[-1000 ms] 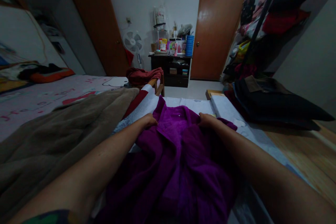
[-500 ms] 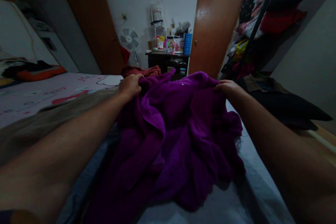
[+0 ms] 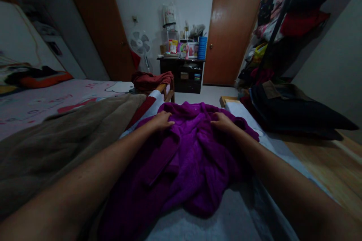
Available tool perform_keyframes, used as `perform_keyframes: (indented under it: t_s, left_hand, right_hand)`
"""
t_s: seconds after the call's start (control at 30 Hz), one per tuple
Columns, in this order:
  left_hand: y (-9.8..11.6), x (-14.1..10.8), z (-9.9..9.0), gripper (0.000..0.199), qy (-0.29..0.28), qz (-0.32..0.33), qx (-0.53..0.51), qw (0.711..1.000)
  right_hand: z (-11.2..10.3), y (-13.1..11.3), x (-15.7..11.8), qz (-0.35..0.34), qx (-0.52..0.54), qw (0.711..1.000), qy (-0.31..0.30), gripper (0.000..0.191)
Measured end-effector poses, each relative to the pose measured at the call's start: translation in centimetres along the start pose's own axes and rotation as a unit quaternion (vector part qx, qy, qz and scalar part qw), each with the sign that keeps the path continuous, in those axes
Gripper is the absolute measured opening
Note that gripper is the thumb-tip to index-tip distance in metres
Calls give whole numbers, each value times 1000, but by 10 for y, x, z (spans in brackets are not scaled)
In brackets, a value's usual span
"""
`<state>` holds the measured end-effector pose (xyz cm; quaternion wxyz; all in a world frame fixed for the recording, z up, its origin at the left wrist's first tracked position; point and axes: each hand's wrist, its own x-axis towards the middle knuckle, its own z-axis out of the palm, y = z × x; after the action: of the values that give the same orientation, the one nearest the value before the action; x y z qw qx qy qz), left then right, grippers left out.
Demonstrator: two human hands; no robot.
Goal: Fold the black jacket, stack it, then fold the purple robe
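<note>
Garment (image 3: 195, 150): purple, rumpled on pale sheet (image 3: 229, 214); likely soft, limp, light.
Left hand (image 3: 164, 119), right hand (image 3: 223, 121): on garment, can't tell if pinching.
Collar (image 3: 195, 109): best hold probably either side.

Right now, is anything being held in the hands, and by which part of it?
Yes, the purple garment, by its upper part: the left hand has it on one side of the collar, the right hand on the other.
</note>
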<state>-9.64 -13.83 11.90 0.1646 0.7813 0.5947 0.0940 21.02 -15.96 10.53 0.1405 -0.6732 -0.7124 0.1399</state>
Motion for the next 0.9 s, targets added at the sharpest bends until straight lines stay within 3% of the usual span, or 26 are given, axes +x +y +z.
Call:
perform_keyframes:
  t_s: [0.1, 0.2, 0.27, 0.37, 0.47, 0.53, 0.6, 0.67, 0.73, 0.83, 0.9]
  left_hand:
    - [17, -24, 16, 71, -68, -26, 15, 997]
    - [25, -42, 29, 92, -38, -65, 11, 997]
    - [28, -49, 35, 85, -17, -56, -17, 998]
    - [35, -52, 35, 66, 20, -7, -126, 992]
    - [53, -58, 26, 57, 75, 36, -292, 953]
    - [67, -66, 20, 57, 96, 58, -395, 912]
    - [77, -80, 16, 62, 75, 82, -462, 880]
    - [79, -99, 15, 64, 26, 111, -456, 883]
    - [74, -123, 14, 58, -5, 130, -379, 916]
    - [56, -167, 13, 51, 26, 99, -256, 961]
    - [40, -199, 15, 61, 64, 51, -223, 971]
  right_hand:
    - [10, -11, -26, -29, -15, 996, -82, 38]
    - [11, -19, -48, -46, -37, 983, -172, 41]
    - [5, -22, -58, -52, -35, 979, -194, 33]
    - [-12, -30, -67, -17, 124, 978, -170, 29]
    - [-29, -43, -75, 60, 392, 915, -72, 32]
    - [-35, -54, -84, 78, 481, 873, -11, 38]
    - [-33, -61, -97, 53, 510, 858, -12, 45]
    - [-25, -62, -113, 6, 490, 869, -62, 49]
    - [-13, -57, -132, -24, 415, 905, -90, 49]
    - [6, -41, -165, -19, 265, 963, -46, 57]
    - [19, -30, -189, -11, 208, 978, -23, 67]
